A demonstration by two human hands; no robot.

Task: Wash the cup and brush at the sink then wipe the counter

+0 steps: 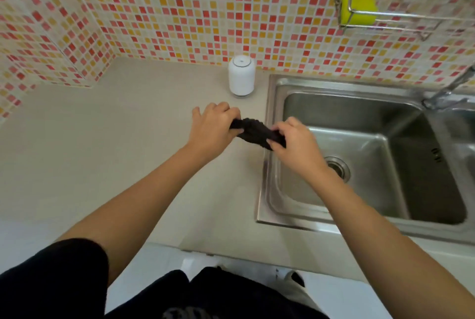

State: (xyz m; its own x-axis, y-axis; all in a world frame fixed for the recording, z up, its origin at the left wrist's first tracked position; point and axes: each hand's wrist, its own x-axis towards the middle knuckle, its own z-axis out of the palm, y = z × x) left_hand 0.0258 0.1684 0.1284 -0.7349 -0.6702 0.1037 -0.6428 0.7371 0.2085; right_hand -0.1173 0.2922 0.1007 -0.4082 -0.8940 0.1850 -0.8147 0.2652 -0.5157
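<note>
Both hands meet mid-frame w/ a dark cloth (257,132) bunched between them. The left hand (214,127) is clamped on its left end, the right hand (293,138) on its right end, fingers curled tight. The cloth is rolled into a thick rope, prob. being twisted or wrung. It hangs right over the seam where the counter (115,151) meets the left rim of the sink (272,138), likely so any drips fall toward the basin, not the dry top.

A white cup-like canister (241,77) stands upright on the counter at the back wall, just left of the sink's upper-left corner, apart from both hands. Can't say for sure it's the task's cup. No brush visible anywhere. A yellow sponge (357,7) sits in a wire rack (411,16) on the tiled wall, upper right. Faucet (447,92) at the right edge; no water seen running. Basin looks empty.

Judgement: washing prob. done, cloth being prepped for the wipe. Counter itself not yet touched by the cloth.
</note>
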